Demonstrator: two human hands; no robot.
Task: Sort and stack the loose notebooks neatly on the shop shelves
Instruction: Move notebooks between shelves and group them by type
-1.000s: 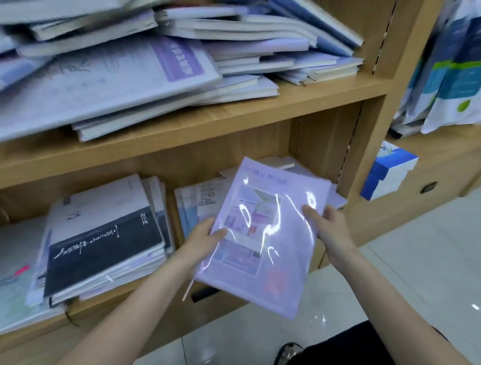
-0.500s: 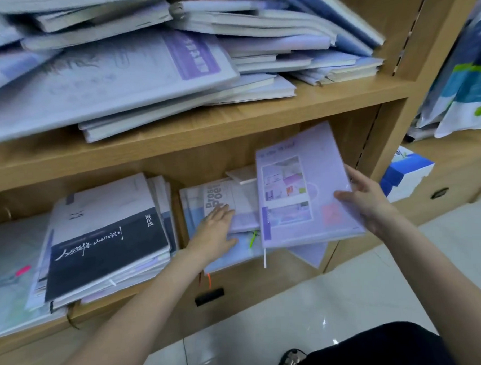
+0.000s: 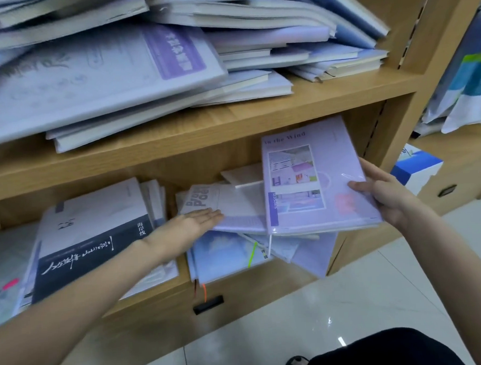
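On the lower wooden shelf [image 3: 265, 280], a stack topped by a large black-and-white hardback with brush lettering [image 3: 90, 241] lay at the left. Just beside it, the left hand [image 3: 191, 224] rested flat, fingers straight and together, on a pale lilac notebook with bold inverted lettering [image 3: 221, 205] atop a ragged pile of blue and lilac notebooks [image 3: 237, 251] in the shelf's right bay. Further right, the right hand [image 3: 383, 194] gripped the right edge of a glossy, plastic-wrapped lilac notebook with a picture panel on its cover [image 3: 311, 179], thumb on the cover and the other fingers hidden beneath. That notebook lay tilted on the pile's right side, its long axis running front to back into the shelf, its spine toward the left hand. The right hand held it; the left hand lay just beside its spine, likely steadying the pile for squaring. Above, a wooden upper shelf [image 3: 285, 103] carried slumped pale notebooks [image 3: 105, 78].
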